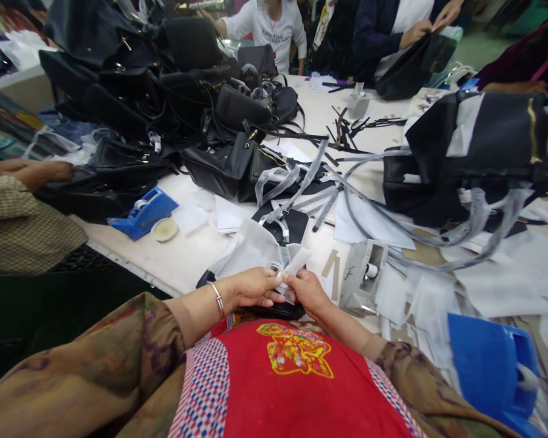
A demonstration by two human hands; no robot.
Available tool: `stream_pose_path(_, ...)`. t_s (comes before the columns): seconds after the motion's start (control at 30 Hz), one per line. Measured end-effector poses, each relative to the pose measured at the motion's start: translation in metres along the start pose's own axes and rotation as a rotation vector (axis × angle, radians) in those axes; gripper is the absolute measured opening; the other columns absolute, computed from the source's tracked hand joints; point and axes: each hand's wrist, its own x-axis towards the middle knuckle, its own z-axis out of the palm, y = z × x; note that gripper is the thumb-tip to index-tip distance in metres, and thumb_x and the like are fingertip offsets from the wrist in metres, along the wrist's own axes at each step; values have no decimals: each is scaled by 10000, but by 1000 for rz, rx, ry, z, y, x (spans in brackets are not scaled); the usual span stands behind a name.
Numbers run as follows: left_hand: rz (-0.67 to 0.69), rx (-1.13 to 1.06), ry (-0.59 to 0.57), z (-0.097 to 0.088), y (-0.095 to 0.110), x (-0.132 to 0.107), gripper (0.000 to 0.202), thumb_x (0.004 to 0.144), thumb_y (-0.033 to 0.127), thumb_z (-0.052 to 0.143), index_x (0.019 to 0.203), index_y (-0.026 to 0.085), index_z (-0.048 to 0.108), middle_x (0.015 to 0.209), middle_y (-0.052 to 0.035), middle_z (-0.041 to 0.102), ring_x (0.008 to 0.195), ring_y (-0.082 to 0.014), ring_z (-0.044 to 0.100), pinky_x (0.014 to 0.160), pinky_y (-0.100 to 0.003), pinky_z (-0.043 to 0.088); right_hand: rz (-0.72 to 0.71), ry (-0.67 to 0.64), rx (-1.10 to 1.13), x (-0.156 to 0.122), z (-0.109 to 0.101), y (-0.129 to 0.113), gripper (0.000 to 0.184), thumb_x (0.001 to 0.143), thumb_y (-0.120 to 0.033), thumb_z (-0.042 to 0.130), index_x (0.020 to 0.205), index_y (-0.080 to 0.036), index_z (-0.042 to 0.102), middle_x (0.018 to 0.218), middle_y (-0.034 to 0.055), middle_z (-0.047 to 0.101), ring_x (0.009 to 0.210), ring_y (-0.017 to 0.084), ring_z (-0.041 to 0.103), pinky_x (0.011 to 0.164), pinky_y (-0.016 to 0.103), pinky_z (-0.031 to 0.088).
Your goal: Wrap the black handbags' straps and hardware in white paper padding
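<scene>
Both hands are together at the near edge of the table, right in front of the red apron. The left hand (254, 288), a bangle on its wrist, pinches the lower end of a white strip (296, 262), fingers closed tight on it. The right hand (309, 291) grips the same strip from the other side, thumb and fingers narrow around it, so the strip stands up tilted between them. Under both hands lies a black bag (274, 311), mostly covered, with white wrapping paper (250, 246) bunched over it just beyond the knuckles. Just beside the right hand sits a grey tape dispenser (363, 275). Toward the left edge there's a blue tape dispenser (143, 212) with a small round dish (165, 229) next to it. A heap of black handbags (164, 85) fills the far left corner, and a large black bag (479, 152) with paper on it stands at the right. A co-worker's arm (31, 173) rests at the left edge.
</scene>
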Motion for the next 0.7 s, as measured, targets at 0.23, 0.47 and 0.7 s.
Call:
stream_pose_path(0.23, -18, 25, 18, 9, 0, 2, 221, 887, 340, 628, 967, 145, 563, 903, -78, 692, 644, -95, 651, 475, -153, 475, 38, -54, 40, 2, -4, 3, 359, 739, -504, 623, 778, -153, 558, 462, -33, 542, 357, 86, 443, 365, 195, 257)
stream_pose_path(0.47, 9, 163, 73, 23, 4, 6, 225, 920, 352, 543, 979, 136, 570, 865, -53, 677, 522, -47, 534, 417, -128, 419, 0, 6, -137, 5, -5, 2, 227, 824, -372, 539, 928, -180, 477, 584, -36, 599, 391, 117, 536, 371, 208, 363)
stream_pose_path(0.7, 98, 540, 204, 23, 0, 12, 229, 951, 322, 440, 945, 139, 577, 615, 13, 577, 410, -68, 450, 371, -160, 352, 25, -29, -119, -16, -9, -11, 362, 825, -358, 579, 1110, -153, 488, 639, -25, 611, 502, 142, 609, 393, 198, 376)
